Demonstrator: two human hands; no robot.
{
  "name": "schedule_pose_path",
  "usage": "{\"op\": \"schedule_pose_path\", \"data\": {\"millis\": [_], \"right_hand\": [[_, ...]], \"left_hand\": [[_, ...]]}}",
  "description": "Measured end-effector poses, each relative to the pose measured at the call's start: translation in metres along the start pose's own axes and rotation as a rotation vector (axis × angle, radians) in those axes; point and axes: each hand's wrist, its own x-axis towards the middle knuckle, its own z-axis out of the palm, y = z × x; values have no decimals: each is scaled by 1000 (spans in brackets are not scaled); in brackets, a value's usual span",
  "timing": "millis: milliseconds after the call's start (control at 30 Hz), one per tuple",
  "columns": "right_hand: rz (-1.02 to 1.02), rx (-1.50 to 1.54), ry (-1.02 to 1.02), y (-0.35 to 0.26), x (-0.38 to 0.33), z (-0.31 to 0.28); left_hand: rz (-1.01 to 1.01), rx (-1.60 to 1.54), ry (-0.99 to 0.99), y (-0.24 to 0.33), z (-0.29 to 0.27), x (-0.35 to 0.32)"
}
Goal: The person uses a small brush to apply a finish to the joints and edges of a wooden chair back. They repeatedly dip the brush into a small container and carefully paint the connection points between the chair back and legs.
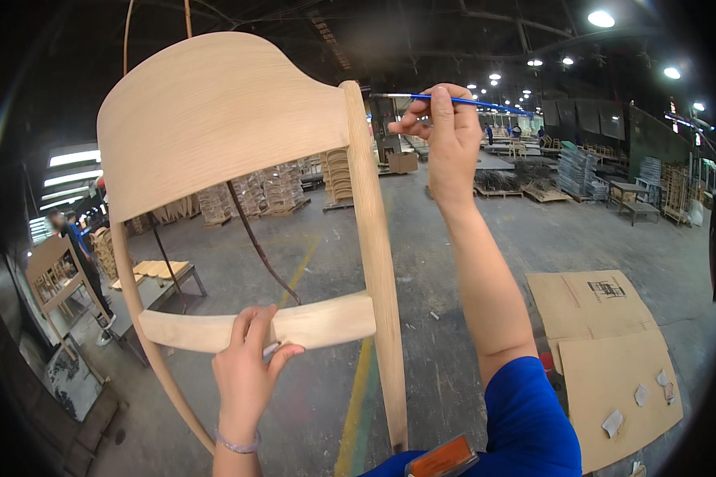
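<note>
A pale wooden chair back frame (223, 119) hangs in front of me, with a wide curved top panel, two posts and a lower rail (334, 322). My left hand (247, 366) is closed round the lower rail, fingers over its upper edge and thumb below. A small whitish piece (272, 348) shows between thumb and fingers; its kind is unclear. In a pinch, my right hand (451, 135) holds a thin paintbrush (485, 104) with a blue handle. The bristles point left, close to the top of the right post (362, 167); whether they touch it I cannot tell.
Dark hooks hang behind the frame. Flattened cardboard (612, 350) lies on the floor at right, with scraps on it. A low table (167, 286) and another hanging frame (56, 274) are at left, near a person in blue (79, 238). Stacked wooden parts (254, 195) stand behind.
</note>
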Motion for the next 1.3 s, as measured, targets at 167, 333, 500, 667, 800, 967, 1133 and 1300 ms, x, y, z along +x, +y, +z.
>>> {"op": "schedule_pose_path", "data": {"millis": [167, 333, 500, 667, 800, 967, 1133, 1300], "right_hand": [[-49, 3, -39, 23, 19, 3], [-42, -44, -34, 35, 28, 4], [-43, -10, -33, 47, 29, 7], [-39, 132, -1, 49, 28, 6], [-22, 146, 4, 47, 31, 5], [14, 99, -20, 54, 31, 6], [24, 106, -33, 64, 30, 10], [5, 109, -56, 70, 33, 11]], "left_hand": [[-35, -10, 12, 8, 12, 3], [-49, -19, 2, 12, 14, 4], [-57, -11, -6, 14, 16, 5], [-59, 15, -7, 15, 16, 4], [-68, 31, -7, 17, 15, 3], [-70, 60, -1, 21, 17, 3], [-74, 77, 4, 22, 17, 3], [-142, 56, -8, 26, 18, 2]]}}
